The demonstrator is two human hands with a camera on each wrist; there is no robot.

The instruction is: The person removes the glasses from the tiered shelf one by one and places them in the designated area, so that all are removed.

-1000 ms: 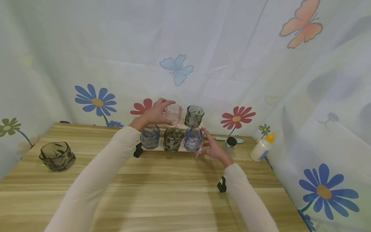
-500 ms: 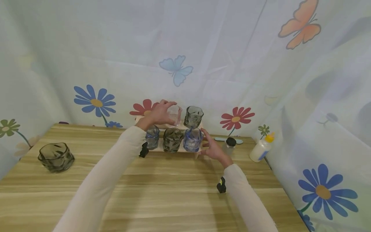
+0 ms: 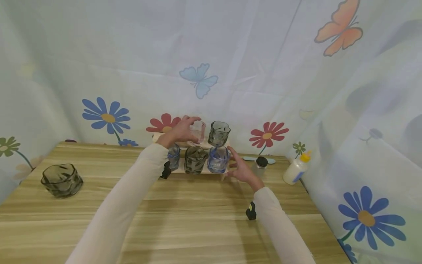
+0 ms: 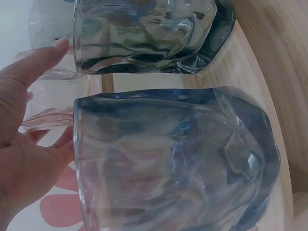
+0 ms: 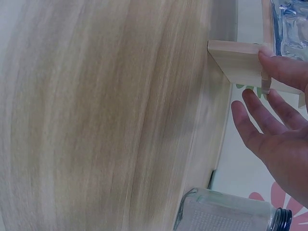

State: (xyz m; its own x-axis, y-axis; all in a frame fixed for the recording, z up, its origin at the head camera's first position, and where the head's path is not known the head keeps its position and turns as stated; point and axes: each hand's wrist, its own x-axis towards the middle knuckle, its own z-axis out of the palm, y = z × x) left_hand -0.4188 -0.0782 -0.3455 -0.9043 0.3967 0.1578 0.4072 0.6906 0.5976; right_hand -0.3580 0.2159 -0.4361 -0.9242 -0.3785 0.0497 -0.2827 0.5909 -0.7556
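Pink glass (image 3: 199,132) is at the upper tier of the wooden rack (image 3: 158,137) in my head view, beside a grey glass (image 3: 219,133), and the left hand (image 3: 181,132) clasps it between thumb and fingers; I count three glasses (image 3: 195,160) below. My left wrist view has a blue glass (image 4: 178,159) in the foreground, partly hiding that grip. In my right wrist view, the right hand (image 5: 284,144) touches the rack's end with its thumb, fingers spread apart, near a lidded jar (image 5: 224,210).

At the pale wooden rack (image 5: 236,62), a pink tumbler (image 3: 198,132) and two blue tumblers (image 3: 218,160); behind it, a white curtain (image 3: 132,44) printed with red and blue flowers (image 3: 266,135).
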